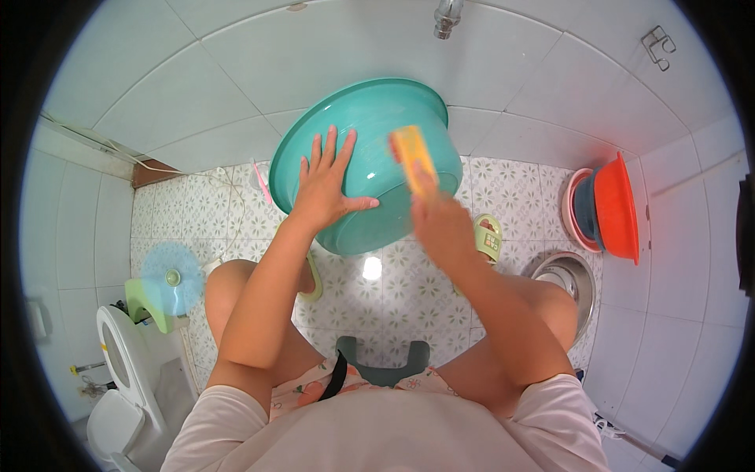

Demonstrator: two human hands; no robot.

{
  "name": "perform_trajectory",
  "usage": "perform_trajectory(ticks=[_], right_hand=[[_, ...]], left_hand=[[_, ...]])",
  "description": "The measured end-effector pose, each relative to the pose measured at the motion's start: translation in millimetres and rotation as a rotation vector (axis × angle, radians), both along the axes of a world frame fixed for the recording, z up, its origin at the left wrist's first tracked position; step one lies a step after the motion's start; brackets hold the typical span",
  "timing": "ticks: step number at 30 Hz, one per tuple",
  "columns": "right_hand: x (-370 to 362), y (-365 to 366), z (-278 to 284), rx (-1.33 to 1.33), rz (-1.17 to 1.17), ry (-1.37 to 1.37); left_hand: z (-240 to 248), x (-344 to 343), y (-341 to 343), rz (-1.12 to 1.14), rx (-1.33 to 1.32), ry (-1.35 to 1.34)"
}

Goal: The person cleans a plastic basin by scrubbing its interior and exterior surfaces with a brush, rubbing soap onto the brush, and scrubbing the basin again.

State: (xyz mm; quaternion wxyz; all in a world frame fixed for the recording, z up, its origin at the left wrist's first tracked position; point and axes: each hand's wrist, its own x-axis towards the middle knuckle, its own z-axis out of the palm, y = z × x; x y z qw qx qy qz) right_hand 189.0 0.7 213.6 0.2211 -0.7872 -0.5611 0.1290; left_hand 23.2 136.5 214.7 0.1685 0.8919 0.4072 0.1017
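A large teal plastic basin (pixel 385 110) is tipped over on the tiled floor in front of me, its outside showing and its rim toward the wall. My left hand (pixel 322 191) lies flat on the basin's side with the fingers spread. In my right hand (pixel 440 224) is a yellow block-shaped scrubber (pixel 417 157) with some red along one side. Motion smears it, so its exact kind is unclear. It is over the right part of the basin; whether it touches the surface cannot be made out.
At the right wall, an orange basin (pixel 617 208) and other basins lean on their sides. Beside my right knee stands a metal bowl (pixel 583 283). A green stool (pixel 145 303) and white toilet (pixel 130 370) are at left. Above hangs a tap (pixel 447 20).
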Motion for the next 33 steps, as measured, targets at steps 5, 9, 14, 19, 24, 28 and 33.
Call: perform_trajectory(ticks=[5,9,14,19,24,28,33], right_hand=[[-1,-7,-27,0.232,-0.065,0.087],[-25,-14,-6,0.000,0.062,-0.014],[7,-4,-34,0.221,-0.064,0.197],[-30,-17,-46,0.069,0.102,0.143],[-17,-6,-58,0.096,-0.076,0.158],[-16,-9,-67,0.220,-0.075,0.289],[-28,-10,-49,-0.088,0.119,0.069]], left_hand=[[-1,4,1,-0.001,-0.005,0.015],[-3,1,5,0.010,-0.033,-0.002],[-1,5,-1,0.027,0.002,0.022],[-2,9,-4,0.063,0.008,0.072],[-4,11,0,0.048,0.012,0.034],[-4,12,0,0.055,0.011,0.032],[-6,10,1,0.070,0.002,0.027]])
